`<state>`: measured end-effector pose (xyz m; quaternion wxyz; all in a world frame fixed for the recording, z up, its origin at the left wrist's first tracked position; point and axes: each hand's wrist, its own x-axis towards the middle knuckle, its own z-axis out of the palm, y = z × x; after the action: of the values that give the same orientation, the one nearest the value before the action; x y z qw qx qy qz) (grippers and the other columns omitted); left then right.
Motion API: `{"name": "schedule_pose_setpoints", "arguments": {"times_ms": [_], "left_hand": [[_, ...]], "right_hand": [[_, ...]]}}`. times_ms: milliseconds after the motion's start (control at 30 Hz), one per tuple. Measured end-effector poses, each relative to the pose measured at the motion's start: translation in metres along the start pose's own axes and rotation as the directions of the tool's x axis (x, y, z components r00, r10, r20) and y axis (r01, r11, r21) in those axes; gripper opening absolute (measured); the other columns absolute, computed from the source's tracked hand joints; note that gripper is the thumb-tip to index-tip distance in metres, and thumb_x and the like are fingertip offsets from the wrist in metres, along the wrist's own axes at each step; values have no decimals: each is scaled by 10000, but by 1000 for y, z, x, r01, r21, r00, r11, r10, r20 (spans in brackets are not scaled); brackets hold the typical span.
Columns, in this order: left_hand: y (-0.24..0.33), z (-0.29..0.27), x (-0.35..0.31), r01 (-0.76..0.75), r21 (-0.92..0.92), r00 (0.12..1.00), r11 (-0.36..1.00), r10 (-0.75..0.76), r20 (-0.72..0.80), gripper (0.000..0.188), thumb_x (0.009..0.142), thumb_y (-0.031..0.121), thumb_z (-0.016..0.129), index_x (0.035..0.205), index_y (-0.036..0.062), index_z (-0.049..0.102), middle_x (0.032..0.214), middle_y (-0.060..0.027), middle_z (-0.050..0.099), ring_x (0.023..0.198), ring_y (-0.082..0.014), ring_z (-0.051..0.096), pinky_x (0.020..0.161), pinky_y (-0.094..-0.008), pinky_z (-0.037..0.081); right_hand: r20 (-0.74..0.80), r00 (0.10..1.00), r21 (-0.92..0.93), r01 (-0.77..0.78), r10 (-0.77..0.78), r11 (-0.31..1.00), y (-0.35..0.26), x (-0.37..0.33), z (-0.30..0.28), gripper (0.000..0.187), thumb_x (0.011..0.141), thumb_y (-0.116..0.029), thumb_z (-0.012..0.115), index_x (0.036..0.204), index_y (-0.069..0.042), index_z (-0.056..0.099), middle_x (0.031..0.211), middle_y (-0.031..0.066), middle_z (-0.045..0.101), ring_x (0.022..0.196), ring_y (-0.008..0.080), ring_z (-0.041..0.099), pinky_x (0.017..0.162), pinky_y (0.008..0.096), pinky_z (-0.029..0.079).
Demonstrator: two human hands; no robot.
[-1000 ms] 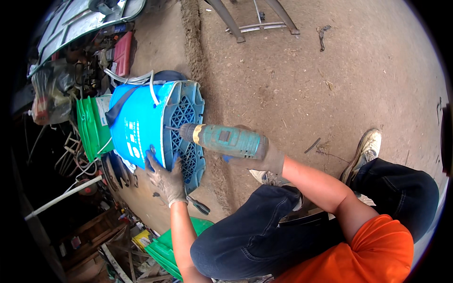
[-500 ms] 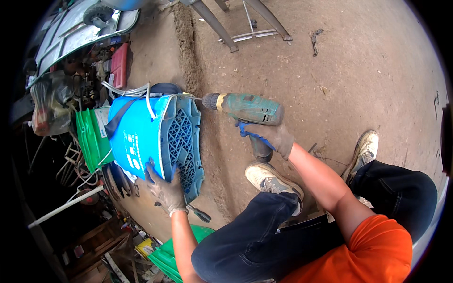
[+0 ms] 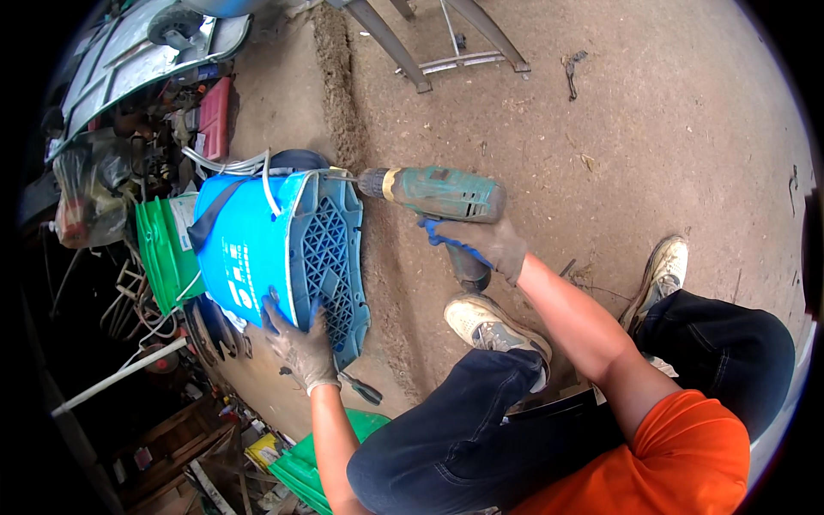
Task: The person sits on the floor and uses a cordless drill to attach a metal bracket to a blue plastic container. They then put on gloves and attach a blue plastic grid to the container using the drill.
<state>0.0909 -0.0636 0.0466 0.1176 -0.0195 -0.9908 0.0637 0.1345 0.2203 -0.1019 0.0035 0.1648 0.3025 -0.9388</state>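
Note:
A blue knapsack sprayer (image 3: 240, 249) lies on its side on the ground, its lattice base (image 3: 330, 257) turned to the right. My right hand (image 3: 499, 245), in a grey and blue work glove, grips a green cordless drill (image 3: 442, 192) by its handle. The drill's thin bit meets the upper corner of the base, though its exact tip is hard to make out. My gloved left hand (image 3: 305, 350) straddles the lower rim of the sprayer, thumb and fingers on either side, holding it. A dark strap and a pale hose (image 3: 272, 184) hang on the tank.
Pliers (image 3: 365, 390) lie beside my left wrist. Green containers (image 3: 163, 253) stand behind the sprayer, and another green piece (image 3: 313, 459) is at lower left. Metal stool legs (image 3: 390, 47) stand at the top. Clutter and a red case (image 3: 215, 118) fill the left side.
The drill and my right hand have shifted slightly left and up, closer to the sprayer's base. My left hand stays on the rim.

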Motion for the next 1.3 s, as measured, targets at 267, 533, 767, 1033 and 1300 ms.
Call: {"name": "schedule_pose_setpoints", "arguments": {"times_ms": [267,533,767,1033,1300], "left_hand": [[0,-2,0,14,18,1000,1000,-14,3,974,773,381,824,1544,86,307,1485,-245,380,1356,-434,392,1111,-528,349],[-1,0,0,17,24,1000,1000,-17,7,979,769,375,830,1547,93,307,1494,-231,375,1354,-433,396,1107,-534,352],[3,-2,0,18,21,1000,1000,-19,12,977,770,359,832,1547,93,304,1494,-231,375,1354,-436,393,1111,-535,345],[2,0,-1,-6,-8,1000,1000,6,-4,973,768,319,840,1548,94,303,1493,-235,374,1361,-431,388,1113,-531,343],[4,-2,-1,11,-8,1000,1000,-11,-2,963,769,317,841,1545,94,315,1489,-232,377,1354,-431,399,1107,-522,352]], "right_hand": [[-14,1000,26,-17,18,1000,-7,4,4,378,817,-54,767,1177,-24,656,1008,79,715,810,145,677,688,300,581],[4,1000,-18,-11,11,1000,-1,3,-1,359,839,-69,746,1185,-22,662,999,74,716,815,149,675,712,303,576],[-4,1000,-74,-17,16,997,-5,4,0,349,840,-83,743,1172,-14,661,987,74,709,806,152,671,712,304,571],[2,1000,-30,-2,2,1000,-1,10,-3,357,837,-71,740,1177,-9,651,995,82,705,791,155,671,696,308,575],[27,999,-47,-17,19,999,0,15,-4,360,832,-77,746,1174,-15,654,973,77,703,778,156,671,678,308,576]]}}
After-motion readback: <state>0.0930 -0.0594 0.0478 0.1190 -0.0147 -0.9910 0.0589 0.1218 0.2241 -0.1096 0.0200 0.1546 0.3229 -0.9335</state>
